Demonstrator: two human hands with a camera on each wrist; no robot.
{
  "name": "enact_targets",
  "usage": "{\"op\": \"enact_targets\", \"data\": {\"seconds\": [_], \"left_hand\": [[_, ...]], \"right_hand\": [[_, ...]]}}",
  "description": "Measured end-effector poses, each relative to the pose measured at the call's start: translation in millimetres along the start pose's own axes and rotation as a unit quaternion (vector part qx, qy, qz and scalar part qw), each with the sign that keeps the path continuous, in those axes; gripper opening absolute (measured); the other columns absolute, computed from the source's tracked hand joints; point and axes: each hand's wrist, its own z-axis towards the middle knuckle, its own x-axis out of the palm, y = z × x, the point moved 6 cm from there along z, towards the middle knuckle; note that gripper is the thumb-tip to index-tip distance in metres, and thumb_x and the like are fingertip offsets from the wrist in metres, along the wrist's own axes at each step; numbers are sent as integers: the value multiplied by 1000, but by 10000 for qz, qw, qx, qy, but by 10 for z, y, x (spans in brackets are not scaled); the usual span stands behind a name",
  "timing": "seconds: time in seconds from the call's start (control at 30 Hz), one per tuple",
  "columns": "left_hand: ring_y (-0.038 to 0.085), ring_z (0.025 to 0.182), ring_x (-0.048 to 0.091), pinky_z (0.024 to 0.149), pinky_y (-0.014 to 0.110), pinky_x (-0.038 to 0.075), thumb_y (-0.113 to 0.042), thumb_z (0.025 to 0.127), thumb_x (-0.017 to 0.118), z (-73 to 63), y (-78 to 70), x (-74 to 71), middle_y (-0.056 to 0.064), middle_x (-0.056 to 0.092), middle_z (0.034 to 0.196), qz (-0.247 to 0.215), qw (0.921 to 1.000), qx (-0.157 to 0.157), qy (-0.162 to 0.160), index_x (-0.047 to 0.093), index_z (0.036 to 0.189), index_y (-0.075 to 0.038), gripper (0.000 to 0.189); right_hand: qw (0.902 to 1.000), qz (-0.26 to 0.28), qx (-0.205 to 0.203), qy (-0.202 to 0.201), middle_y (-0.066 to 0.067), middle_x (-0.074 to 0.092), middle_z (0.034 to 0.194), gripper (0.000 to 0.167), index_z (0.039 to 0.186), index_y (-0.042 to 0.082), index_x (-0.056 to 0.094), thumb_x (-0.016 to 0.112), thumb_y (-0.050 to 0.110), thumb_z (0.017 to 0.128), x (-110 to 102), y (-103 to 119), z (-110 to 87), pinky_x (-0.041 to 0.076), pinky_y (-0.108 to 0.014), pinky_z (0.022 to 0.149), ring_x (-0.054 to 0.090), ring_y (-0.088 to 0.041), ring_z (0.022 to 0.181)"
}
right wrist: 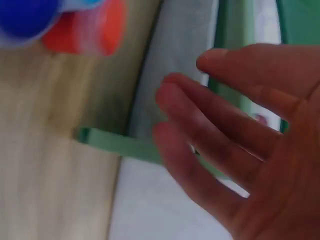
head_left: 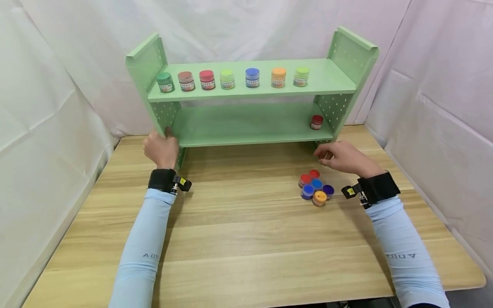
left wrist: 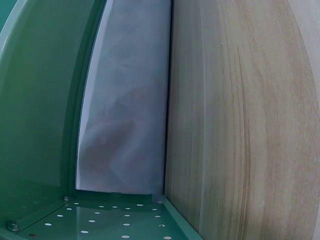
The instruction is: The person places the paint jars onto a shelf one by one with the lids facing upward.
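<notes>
A green two-tier shelf (head_left: 250,91) stands at the back of the table. My left hand (head_left: 161,149) grips the lower part of its left side panel, thumb on the inner side; the fingers are hidden behind. The left wrist view has the perforated panel (left wrist: 110,220) but not the hand. Beside the shelf's right leg hovers my right hand (head_left: 343,157), fingers loosely bent with nothing between them, as the right wrist view also bears out. A dark red paint jar (head_left: 316,122) sits at the right of the lower tier. Several jars, including a blue one (head_left: 252,78), line the upper tier.
On the table (head_left: 231,239), in front of the right hand, stands a cluster of several paint jars, among them an orange-lidded jar (head_left: 319,198) and a purple-lidded jar (head_left: 328,191). White cloth (head_left: 246,25) hangs behind and at both sides.
</notes>
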Motion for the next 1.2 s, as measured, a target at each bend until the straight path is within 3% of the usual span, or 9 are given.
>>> {"op": "enact_targets", "data": {"seconds": [0.17, 0.43, 0.6, 0.87, 1.2], "left_hand": [[44, 96, 75, 74, 59, 53, -19, 98, 65, 9, -8, -7, 23, 78, 105, -9, 10000, 35, -7, 77, 110, -1, 25], [42, 87, 75, 69, 53, 50, -17, 98, 64, 26, -9, 8, 22, 78, 102, -23, 9999, 78, -70, 76, 112, -1, 24], [42, 90, 76, 70, 54, 51, -17, 98, 64, 18, -16, 7, 22, 78, 104, -60, 9999, 77, -60, 76, 113, -1, 25], [42, 91, 75, 71, 53, 50, -17, 99, 63, -13, -7, 16, 23, 78, 105, -17, 10000, 47, 18, 75, 115, -1, 25], [44, 89, 74, 69, 51, 46, -19, 99, 63, 12, -7, 20, 24, 78, 100, 49, 10000, 59, -24, 76, 110, 1, 26]], "right_hand": [[9921, 955, -88, 811, -21, 73, 113, 34, 123, -3, 68, 66, -9, 90, 215, -175, 23, 59, -44, 87, 71, -30, 99], [9714, 1772, -117, 1578, -20, 70, 125, 43, 131, -4, 62, 70, -8, 89, 428, -294, 19, 56, -49, 98, 68, -37, 115], [9698, 1775, -311, 1645, -17, 70, 127, 42, 130, 2, 65, 69, -5, 89, 484, -306, 21, 55, -49, 99, 67, -33, 115], [9692, 1747, -319, 1706, -13, 70, 125, 38, 126, 6, 67, 68, -5, 90, 535, -335, 34, 55, -32, 94, 67, -28, 111], [9802, 1454, 176, 1333, -13, 72, 118, 37, 128, 3, 66, 67, -5, 91, 456, -418, 5, 54, -48, 99, 68, -31, 112]]}}
